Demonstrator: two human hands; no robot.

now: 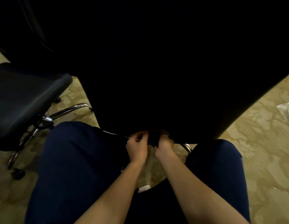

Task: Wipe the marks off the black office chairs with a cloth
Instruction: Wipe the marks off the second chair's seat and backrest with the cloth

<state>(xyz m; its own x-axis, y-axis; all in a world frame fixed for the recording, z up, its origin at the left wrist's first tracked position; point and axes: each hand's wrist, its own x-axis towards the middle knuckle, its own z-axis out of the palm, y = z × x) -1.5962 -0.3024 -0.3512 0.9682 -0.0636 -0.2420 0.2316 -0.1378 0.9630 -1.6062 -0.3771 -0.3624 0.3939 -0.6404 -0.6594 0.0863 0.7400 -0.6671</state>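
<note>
Your left hand (137, 148) and right hand (164, 145) were both curled tight around a dark cloth (154, 139) — bunched between them, touching the lower edge of the black chair (156, 70).

No readable text, labels, brands or numbers anywhere in view. Black chair back (156, 62) is plain dark, no logo visible. Small white tag (144, 188) low between the knees looks blank, too blurred to tell. Clear plastic wrapper (286, 110) on the floor: no print legible.
</note>
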